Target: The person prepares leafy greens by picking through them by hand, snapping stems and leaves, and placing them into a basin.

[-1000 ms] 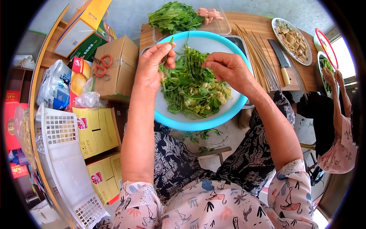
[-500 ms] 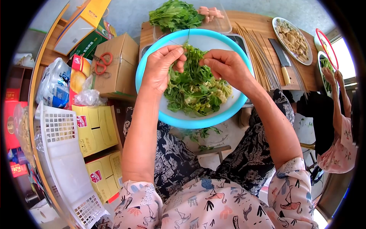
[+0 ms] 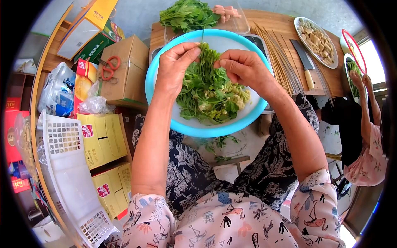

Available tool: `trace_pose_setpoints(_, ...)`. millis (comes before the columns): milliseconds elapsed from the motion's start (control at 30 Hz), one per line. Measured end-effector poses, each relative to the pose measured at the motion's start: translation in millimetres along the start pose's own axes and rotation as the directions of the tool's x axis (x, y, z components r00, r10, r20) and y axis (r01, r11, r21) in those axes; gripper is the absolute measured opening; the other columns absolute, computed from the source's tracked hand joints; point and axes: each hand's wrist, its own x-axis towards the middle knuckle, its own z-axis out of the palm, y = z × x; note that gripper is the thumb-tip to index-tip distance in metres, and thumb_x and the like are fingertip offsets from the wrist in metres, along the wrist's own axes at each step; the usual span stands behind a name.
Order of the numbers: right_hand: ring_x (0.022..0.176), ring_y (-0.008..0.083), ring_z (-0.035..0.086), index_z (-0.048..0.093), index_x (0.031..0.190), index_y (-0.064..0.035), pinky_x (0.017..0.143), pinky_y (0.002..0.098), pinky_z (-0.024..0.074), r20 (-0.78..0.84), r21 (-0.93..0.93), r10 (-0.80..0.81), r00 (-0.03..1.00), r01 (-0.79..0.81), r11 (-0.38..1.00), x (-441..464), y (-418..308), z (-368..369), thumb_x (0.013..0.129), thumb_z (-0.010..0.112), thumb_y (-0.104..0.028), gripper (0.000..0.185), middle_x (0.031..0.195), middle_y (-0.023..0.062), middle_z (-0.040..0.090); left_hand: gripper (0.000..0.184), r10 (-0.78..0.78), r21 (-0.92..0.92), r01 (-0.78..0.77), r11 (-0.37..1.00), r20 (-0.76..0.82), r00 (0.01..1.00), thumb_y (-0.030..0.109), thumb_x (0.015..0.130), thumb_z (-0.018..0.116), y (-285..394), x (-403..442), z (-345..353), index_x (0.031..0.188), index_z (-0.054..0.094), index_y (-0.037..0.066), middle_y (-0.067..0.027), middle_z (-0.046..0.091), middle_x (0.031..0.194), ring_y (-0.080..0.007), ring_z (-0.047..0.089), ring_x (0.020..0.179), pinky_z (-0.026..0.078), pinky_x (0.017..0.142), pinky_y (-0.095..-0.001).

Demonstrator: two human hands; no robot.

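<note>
Greens [image 3: 209,62] are hanging between my two hands, folded into a tight little bunch just over the blue-rimmed basin [image 3: 206,131]. My left hand [image 3: 175,68] is pinching at the upper left edge, thumb and forefinger pressed together on the leaves. My right hand [image 3: 247,72] is doing much the same from the other side, fingertips closed on the edge of the bunch, other fingers curling in.

I'm guessing I'm in the gathering and threading step, since the folds are draping like they're sitting on a stick, but my fingers are hiding whatever's running through there, so honestly I can't tell. A loose leafy pile [image 3: 211,105] is lying in the basin right below.

As for the next move, it's probably calling for a light touch: evening out the folds with the right, holding the left steady, not squeezing hard enough to tear anything. Bamboo skewers [image 3: 269,53] are lying on the wooden table [image 3: 277,20] to the right, a cleaver [image 3: 304,56] is resting near them, and celery-like leaves [image 3: 188,16] are filling part of a clear tub [image 3: 245,29] past the far rim.
</note>
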Motion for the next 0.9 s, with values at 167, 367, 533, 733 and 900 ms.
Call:
trace_pose_setpoints(167, 0.049, 0.0021, 0.043, 0.067, 0.090, -0.0044, 0.045, 0.0194, 0.0322, -0.055, -0.088, -0.023, 0.998, 0.018, 0.996, 0.3, -5.0, -8.6, 0.092, 0.054, -0.018, 0.019, 0.054, -0.0049, 0.049, 0.022, 0.085, 0.061, -0.081, 0.995, -0.066, 0.994, 0.017, 0.089, 0.062, -1.6, 5.9, -1.6, 0.105, 0.064, 0.003, -0.0031, 0.065, 0.098, -0.0120, 0.058, 0.091, 0.044, 0.084, -0.0261)
trace_pose_setpoints(367, 0.047, 0.0042, 0.038, 0.062, 0.090, -0.0017, 0.043, 0.0192, 0.0287, -0.161, 0.086, -0.146, 0.976, 0.161, 0.983, 4.5, -5.4, -36.0, 0.096, 0.050, -0.018, 0.021, 0.057, -0.0030, 0.047, 0.021, 0.091, 0.138, -0.071, 0.988, -0.146, 0.985, 0.023, 0.089, 0.061, -9.7, 3.5, -14.8, 0.097, 0.065, 0.004, -0.0029, 0.065, 0.091, -0.0095, 0.059, 0.083, 0.046, 0.076, -0.0264)
trace_pose_setpoints(533, 0.048, 0.0039, 0.038, 0.062, 0.092, -0.0012, 0.043, 0.0185, 0.0292, -0.295, 0.068, -0.087, 0.951, 0.111, 0.991, -2.3, -12.6, -37.9, 0.096, 0.050, -0.020, 0.023, 0.058, -0.0033, 0.048, 0.013, -0.110, 0.616, -0.052, 0.786, 0.221, 0.969, 0.015, 0.086, 0.064, -26.9, -9.9, -0.6, 0.090, 0.068, 0.003, 0.0026, 0.060, 0.075, -0.0059, 0.053, 0.067, 0.043, 0.060, -0.0223)
trace_pose_setpoints(733, 0.048, 0.0047, 0.039, 0.063, 0.092, -0.0003, 0.044, 0.0190, 0.0305, -0.300, 0.048, -0.112, 0.947, 0.132, 0.990, -4.8, -8.4, -41.9, 0.095, 0.051, -0.018, 0.022, 0.059, -0.0023, 0.049, 0.016, -0.243, 0.748, -0.179, 0.639, 0.418, 0.876, 0.012, 0.080, 0.067, -46.2, -23.1, 21.9, 0.094, 0.068, 0.004, 0.0010, 0.053, 0.069, -0.0084, 0.047, 0.061, 0.039, 0.056, -0.0244)
trace_pose_setpoints(900, 0.046, 0.0048, 0.038, 0.062, 0.089, -0.0014, 0.041, 0.0197, 0.0288, -0.269, 0.061, -0.121, 0.956, 0.142, 0.988, -3.1, -4.4, -42.9, 0.095, 0.050, -0.016, 0.020, 0.057, -0.0017, 0.049, 0.020, -0.385, 0.811, -0.268, 0.520, 0.502, 0.774, 0.012, 0.073, 0.068, -58.2, -23.3, 31.9, 0.091, 0.068, 0.006, -0.0094, 0.058, 0.069, -0.0240, 0.057, 0.064, 0.045, 0.062, -0.0362)
